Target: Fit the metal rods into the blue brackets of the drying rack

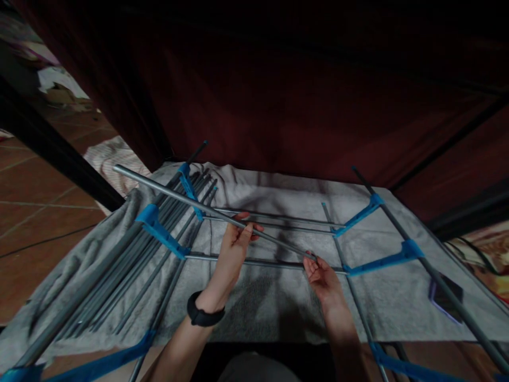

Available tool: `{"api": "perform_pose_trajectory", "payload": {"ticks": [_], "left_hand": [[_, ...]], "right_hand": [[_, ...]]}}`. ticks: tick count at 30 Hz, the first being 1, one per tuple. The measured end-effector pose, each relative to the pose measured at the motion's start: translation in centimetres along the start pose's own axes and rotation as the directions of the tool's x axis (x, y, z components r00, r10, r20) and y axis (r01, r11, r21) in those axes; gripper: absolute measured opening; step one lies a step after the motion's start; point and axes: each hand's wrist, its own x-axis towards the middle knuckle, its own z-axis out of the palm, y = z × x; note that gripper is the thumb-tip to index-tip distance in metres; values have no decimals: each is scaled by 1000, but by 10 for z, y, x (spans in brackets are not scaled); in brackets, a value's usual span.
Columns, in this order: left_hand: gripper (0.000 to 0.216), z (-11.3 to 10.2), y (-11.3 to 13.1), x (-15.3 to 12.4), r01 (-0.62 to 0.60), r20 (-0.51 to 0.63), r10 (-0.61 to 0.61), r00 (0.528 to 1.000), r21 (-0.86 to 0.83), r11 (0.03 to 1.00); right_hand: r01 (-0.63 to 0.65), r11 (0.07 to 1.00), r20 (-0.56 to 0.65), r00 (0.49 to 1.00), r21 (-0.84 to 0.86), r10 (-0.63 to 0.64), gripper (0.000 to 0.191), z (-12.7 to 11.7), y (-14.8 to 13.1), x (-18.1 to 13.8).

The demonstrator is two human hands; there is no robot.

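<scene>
A grey metal tube (159, 187) slants across the view, its far end raised at the upper left. My left hand (237, 236) is closed around the tube near its middle, with a black band on the wrist. At the tube's lower right end, the fingers of my right hand (319, 273) pinch it near the tip. Beneath the hands lies a frame of grey rods joined by blue plastic brackets (163, 236). A crossbar (274, 263) of that frame runs just below both hands. Another blue bracket (384, 258) sits to the right of my right hand.
Several loose grey tubes (131, 265) lie side by side at the left. A grey blanket (258, 307) covers the surface. At the right, a phone (447, 297) rests partly under a frame rod. Dark red fabric (278, 116) hangs behind, and tiled floor (51, 175) shows at left.
</scene>
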Motion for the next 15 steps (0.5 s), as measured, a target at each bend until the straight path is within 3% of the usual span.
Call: {"api": "perform_pose_trajectory", "payload": {"ticks": [6,15], "left_hand": [[50,-6,9,-7,-31,-48,30,998,-5,1000],[63,3,2,-17,20,-35,-20,999,-5,1000]], "right_hand": [[153,987,1,988,-45,-153,33,-2,6,-19],[120,992,75,990,-36,-117,26,-2,34,-53]]}}
